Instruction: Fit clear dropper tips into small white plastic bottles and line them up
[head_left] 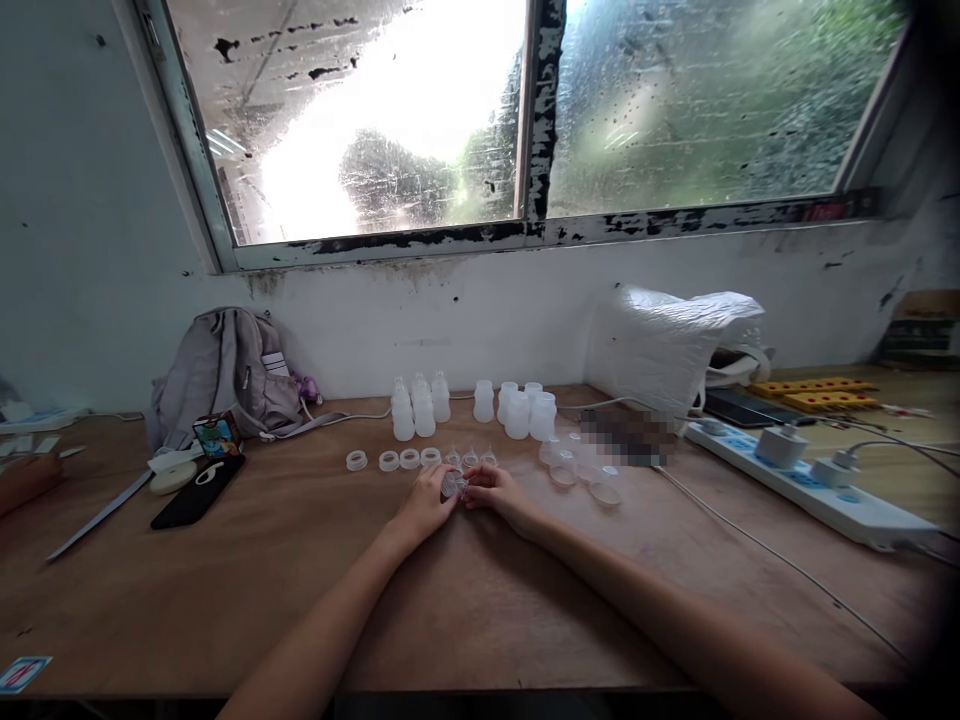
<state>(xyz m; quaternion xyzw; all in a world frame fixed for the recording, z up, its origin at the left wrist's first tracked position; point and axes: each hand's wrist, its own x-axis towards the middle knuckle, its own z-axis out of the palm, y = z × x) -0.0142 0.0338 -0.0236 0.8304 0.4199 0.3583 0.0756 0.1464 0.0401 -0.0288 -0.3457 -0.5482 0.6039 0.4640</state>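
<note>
One black phone lies on the brown tabletop, grey backpack behind it. Next, four translucent screw rings in a row, leftmost set apart; capped-looking white bottles stand behind. Left hand: fingers and thumb curled in, closed around the left side of a small clear ribbed part. Part sits between both hands, near table centre, partly covered by fingers; exact type can't tell. Right hand: thumb and fingertips drawn together, pinching the part's right edge. Three clear nipples just beyond the hands. Further right, five open-necked white bottle bodies, then clear round covers.
</note>
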